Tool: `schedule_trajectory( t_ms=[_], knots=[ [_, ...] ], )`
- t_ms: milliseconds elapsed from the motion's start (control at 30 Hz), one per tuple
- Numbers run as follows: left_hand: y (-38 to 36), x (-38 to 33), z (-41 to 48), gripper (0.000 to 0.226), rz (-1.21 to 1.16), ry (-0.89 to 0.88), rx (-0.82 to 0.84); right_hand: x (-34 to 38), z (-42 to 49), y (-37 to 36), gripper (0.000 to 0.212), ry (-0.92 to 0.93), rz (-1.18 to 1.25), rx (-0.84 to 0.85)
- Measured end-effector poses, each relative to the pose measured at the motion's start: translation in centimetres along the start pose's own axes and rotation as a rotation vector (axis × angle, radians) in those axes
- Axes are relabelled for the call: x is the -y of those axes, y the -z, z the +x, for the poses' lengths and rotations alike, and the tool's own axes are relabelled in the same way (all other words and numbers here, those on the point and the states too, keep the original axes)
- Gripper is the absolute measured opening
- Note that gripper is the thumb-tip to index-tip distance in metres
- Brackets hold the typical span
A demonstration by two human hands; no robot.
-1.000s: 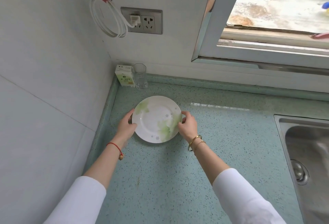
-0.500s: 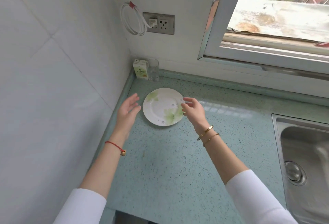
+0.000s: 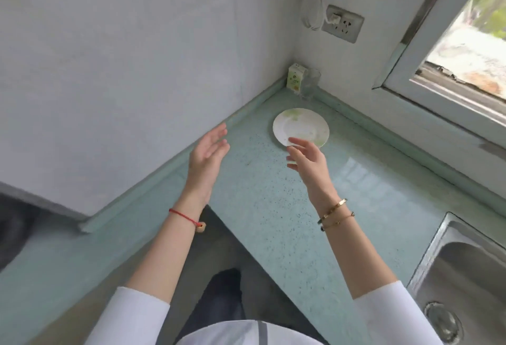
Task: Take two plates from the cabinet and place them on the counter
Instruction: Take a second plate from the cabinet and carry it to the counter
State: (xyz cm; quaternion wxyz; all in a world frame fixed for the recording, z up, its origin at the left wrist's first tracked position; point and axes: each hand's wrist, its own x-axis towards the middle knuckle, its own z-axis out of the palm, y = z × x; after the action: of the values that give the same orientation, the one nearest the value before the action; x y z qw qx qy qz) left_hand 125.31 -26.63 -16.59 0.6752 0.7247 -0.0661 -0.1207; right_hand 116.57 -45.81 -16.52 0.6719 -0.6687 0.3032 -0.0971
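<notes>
A white plate with green leaf print (image 3: 299, 126) lies flat on the pale green speckled counter (image 3: 273, 207), near the back corner. My right hand (image 3: 308, 157) hovers just in front of the plate's near rim, fingers spread, holding nothing. My left hand (image 3: 209, 154) is raised over the counter's left edge by the wall, palm turned inward, fingers apart and empty. I see only one plate. No cabinet is in view.
A small green carton (image 3: 295, 78) and a clear glass (image 3: 310, 83) stand in the corner behind the plate. A steel sink (image 3: 465, 276) lies at the right. A window frame (image 3: 405, 43) and a wall socket (image 3: 342, 23) are above the counter.
Both hands let go of the plate and drew back from it. The plate stays on the counter. My view has swung to the left and pulled away from the counter.
</notes>
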Motion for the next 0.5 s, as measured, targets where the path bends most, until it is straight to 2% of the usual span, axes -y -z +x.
schedule_trajectory(
  t_ms=[233,500],
  knots=[
    [6.3,0.5,-14.9,0.041,-0.096,0.004,-0.350,-1.3,-9.5,-3.7,0.028,0.020,-0.083,0.333],
    [13.5,2.7,-32.3,0.043,-0.152,0.010,-0.792,-3.2,-20.1,-11.2,0.028,0.070,-0.187,0.777]
  ],
)
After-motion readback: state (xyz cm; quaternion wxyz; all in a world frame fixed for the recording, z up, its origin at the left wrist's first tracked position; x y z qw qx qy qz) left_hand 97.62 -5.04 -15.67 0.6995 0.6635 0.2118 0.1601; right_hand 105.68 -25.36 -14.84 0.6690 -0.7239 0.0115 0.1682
